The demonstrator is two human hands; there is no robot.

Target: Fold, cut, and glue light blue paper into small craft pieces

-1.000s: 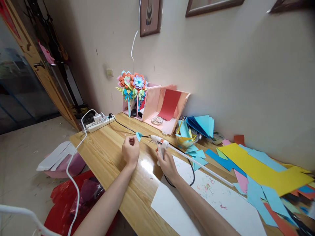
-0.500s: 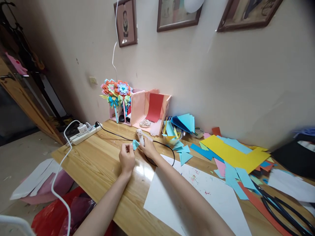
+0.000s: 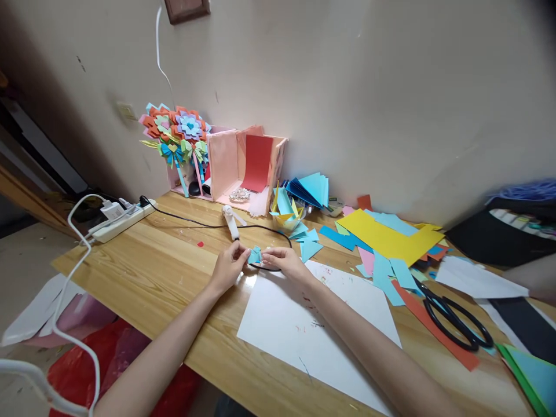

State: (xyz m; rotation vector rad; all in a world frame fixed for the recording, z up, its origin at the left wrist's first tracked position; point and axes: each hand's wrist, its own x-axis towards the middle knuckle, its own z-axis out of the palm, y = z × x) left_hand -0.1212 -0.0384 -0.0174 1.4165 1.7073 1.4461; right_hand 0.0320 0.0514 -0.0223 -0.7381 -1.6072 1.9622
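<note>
My left hand (image 3: 229,267) pinches the left side of a small folded light-blue paper piece (image 3: 255,255). At that piece's right side, the fingertips of my right hand (image 3: 287,264) are closed on its edge. Just beyond my hands a white hot glue gun (image 3: 231,222) rests on the wooden table, its black cord curving round to the right. Several light-blue folded paper triangles (image 3: 311,250) lie to the right of my right hand. A white sheet of paper (image 3: 299,341) with coloured marks lies under my right forearm.
Black scissors (image 3: 452,315) lie at the right among paper scraps and a yellow sheet (image 3: 386,231). Against the wall stand a pink box (image 3: 223,165), paper flowers (image 3: 189,126) and a bowl of folded paper (image 3: 289,217). A power strip (image 3: 124,223) sits at the left edge.
My right hand has let go of the glue gun, which now stands on the table, and has come to the light-blue paper piece in my left hand. The view has tilted down and turned right.
</note>
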